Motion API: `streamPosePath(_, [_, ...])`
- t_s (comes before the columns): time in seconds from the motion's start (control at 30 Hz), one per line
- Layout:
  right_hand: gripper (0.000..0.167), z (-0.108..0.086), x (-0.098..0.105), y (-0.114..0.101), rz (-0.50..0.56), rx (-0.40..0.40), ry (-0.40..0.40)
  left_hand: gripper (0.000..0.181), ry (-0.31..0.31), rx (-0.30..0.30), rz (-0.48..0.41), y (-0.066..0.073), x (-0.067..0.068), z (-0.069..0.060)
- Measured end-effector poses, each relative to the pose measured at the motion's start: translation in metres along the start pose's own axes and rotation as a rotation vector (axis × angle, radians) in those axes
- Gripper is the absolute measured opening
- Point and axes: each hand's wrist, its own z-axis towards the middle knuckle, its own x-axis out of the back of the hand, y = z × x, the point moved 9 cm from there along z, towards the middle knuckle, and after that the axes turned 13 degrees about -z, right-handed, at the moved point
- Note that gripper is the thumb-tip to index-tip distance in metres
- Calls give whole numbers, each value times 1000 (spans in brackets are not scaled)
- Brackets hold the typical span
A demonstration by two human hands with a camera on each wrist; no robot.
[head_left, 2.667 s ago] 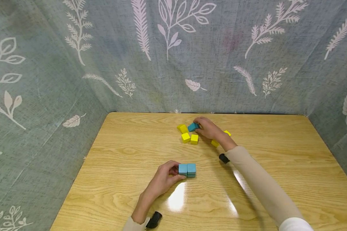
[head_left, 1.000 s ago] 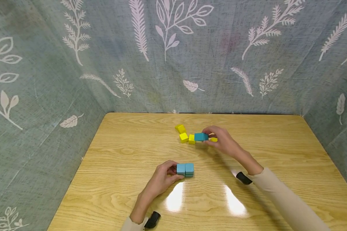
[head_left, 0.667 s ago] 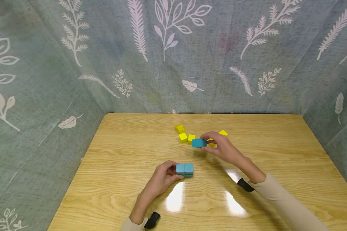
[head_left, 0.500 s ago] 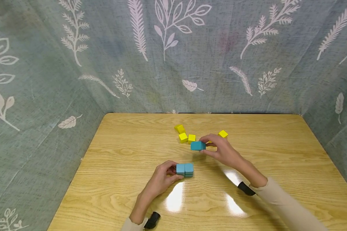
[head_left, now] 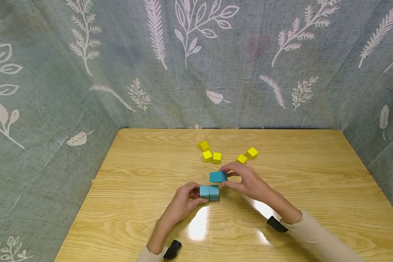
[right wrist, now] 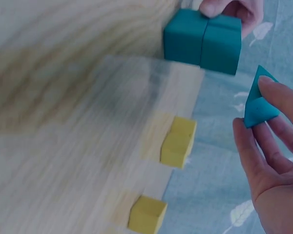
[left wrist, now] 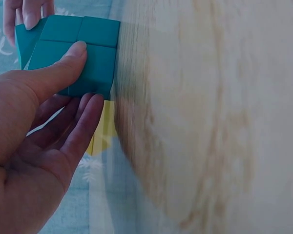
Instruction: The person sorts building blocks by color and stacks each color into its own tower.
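Observation:
My left hand (head_left: 182,201) pinches a small stack of blue cubes (head_left: 209,193) on the table, thumb on one side and fingers on the other. In the left wrist view the cubes (left wrist: 100,63) stand two wide and two high, flush together. My right hand (head_left: 246,182) holds a blue triangular block (head_left: 217,177) between thumb and fingertips. That block is in the air, just behind and above the stack as the head view has it. The right wrist view shows the wedge shape of the triangular block (right wrist: 256,109), with a gap between it and the cubes (right wrist: 205,44).
Yellow blocks lie farther back on the wooden table (head_left: 144,171). A cube (head_left: 217,157) sits near another cube (head_left: 207,156) and an angled yellow block (head_left: 204,146). Two more, a nearer one (head_left: 241,159) and a farther one (head_left: 252,153), lie to the right. Patterned cloth (head_left: 216,72) surrounds the table.
My right hand has carried the blue triangular block from beside the yellow blocks toward me, close to the stack. My left hand has kept its hold on the cubes.

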Motion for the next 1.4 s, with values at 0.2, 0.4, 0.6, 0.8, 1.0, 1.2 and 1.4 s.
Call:
streamPosePath(0.2, [36, -1, -8, -11, 14, 59, 3, 29, -13, -4, 3, 3, -1, 0])
streamPosePath(0.4, [37, -1, -15, -18, 17, 112, 5, 28, -10, -2, -1, 4, -2, 1])
streamPosePath(0.6, [37, 1, -22, -20, 11, 97, -27, 26, -13, -2, -1, 4, -2, 2])
streamPosePath(0.8, [38, 3, -26, -21, 10, 82, -66, 26, -14, -13, 3, 6, -3, 3])
streamPosePath(1.0, [41, 2, -30, -20, 7, 72, -98, 25, -16, -9, -15, 6, -3, 3])
streamPosePath(1.2, [51, -2, -41, -16, -41, 30, -178, 26, -19, -6, -23, 4, -2, 1])
streamPosePath(1.4, [52, -4, -47, -17, -96, 26, -188, 25, -21, -7, -38, 3, -2, 1])
